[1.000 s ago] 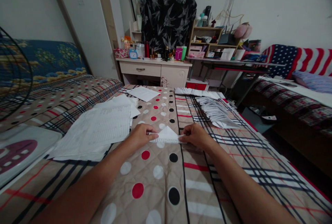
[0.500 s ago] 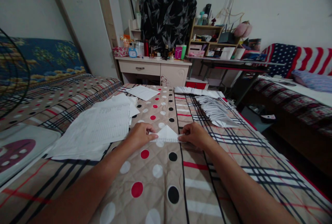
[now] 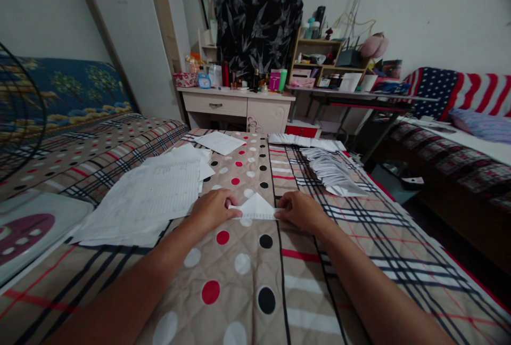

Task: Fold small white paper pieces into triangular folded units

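A small sheet of white paper (image 3: 256, 207), folded to a peak at the top with a lined strip along its bottom edge, lies between my hands on the dotted bedcover (image 3: 239, 302). My left hand (image 3: 215, 207) pinches its left end between thumb and fingers. At the right end, my right hand (image 3: 300, 210) holds it in a similar pinch. To the left spreads a pile of lined, written-on sheets (image 3: 151, 190). Beyond my right hand is a row of folded white paper pieces (image 3: 330, 170), overlapping one another.
Another white sheet (image 3: 221, 142) and a long strip of folded papers (image 3: 306, 141) lie at the bed's far end. A cluttered cream desk (image 3: 215, 103) stands behind. A fan guard (image 3: 40, 116) and a white bag (image 3: 43, 222) are at left, a grey bin (image 3: 395, 180) at right.
Both hands stay almost in place on the folded paper. Its bottom strip looks slightly tilted compared with before, and the fingers have shifted a little.
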Tool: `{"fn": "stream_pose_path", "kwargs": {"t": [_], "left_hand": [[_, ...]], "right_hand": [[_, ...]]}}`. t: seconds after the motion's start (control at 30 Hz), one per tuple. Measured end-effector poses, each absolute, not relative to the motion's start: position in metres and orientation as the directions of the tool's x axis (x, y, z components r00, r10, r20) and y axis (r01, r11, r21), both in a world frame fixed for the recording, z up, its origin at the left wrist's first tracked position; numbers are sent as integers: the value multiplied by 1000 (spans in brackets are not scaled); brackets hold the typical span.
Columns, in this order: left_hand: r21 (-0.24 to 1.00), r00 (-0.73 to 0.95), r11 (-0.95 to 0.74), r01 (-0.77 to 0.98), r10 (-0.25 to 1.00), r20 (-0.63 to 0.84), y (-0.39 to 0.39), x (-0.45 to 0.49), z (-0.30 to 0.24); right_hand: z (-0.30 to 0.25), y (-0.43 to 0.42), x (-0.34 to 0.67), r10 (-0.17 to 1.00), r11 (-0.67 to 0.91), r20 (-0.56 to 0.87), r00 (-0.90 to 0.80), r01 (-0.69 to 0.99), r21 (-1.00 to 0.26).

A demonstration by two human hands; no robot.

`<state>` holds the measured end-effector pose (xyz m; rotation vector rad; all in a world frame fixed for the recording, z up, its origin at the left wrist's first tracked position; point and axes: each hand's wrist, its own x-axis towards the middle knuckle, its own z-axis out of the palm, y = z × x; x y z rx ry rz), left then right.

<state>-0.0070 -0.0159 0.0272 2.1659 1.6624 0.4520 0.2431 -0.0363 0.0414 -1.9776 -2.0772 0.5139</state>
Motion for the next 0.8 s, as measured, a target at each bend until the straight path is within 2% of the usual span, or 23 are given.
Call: {"fn": "stream_pose_path", "kwargs": {"t": [0.33,0.4,0.47,0.53,0.63,0.7,0.8], "left_hand": [[519,287,-289,805,954,86,-16,-11,21],[560,290,-294,775,952,98,-16,-11,19],[637,286,-290,714,952,113,-16,-11,16],[741,259,-261,618,958,121,-14,-11,13],[895,139,-191,402,979,147,-11,-8,12],[957,31,-164,241,986,161,-10,-6,14],[992,-75,-123,9,990,124,-12,-2,18]], "right_hand": [[44,-41,238,998,56,-4,-64,909,-413],[43,-41,238,999,37,0,-42,899,-436],[40,-40,239,1000,19,11,-16,858,-513],[36,-37,239,1000,-2,12,15,732,-682],[33,-35,234,999,-45,-36,33,316,-948],[34,-36,228,998,-68,-68,-5,80,-995],[38,-42,218,994,-88,-88,-69,-7,-996]]}}
